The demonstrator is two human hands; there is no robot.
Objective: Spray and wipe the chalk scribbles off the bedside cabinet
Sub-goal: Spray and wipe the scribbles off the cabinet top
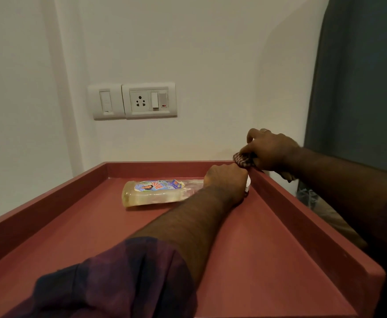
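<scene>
The red bedside cabinet [96, 226] has a raised rim round its top. A clear spray bottle [155, 192] with a colourful label lies on its side on the top, near the back. My left hand [225, 180] grips the bottle's head end by the right rim; its fingers are hidden behind the hand. My right hand [271, 150] holds a checked cloth [243, 159] pressed on the rim's back right corner. No chalk marks show on the visible surface.
A white wall stands right behind the cabinet, with a socket and switch plate [134, 101] above it. A dark curtain [360, 76] hangs at the right. Below the right rim lies a gap with something blurred on the floor.
</scene>
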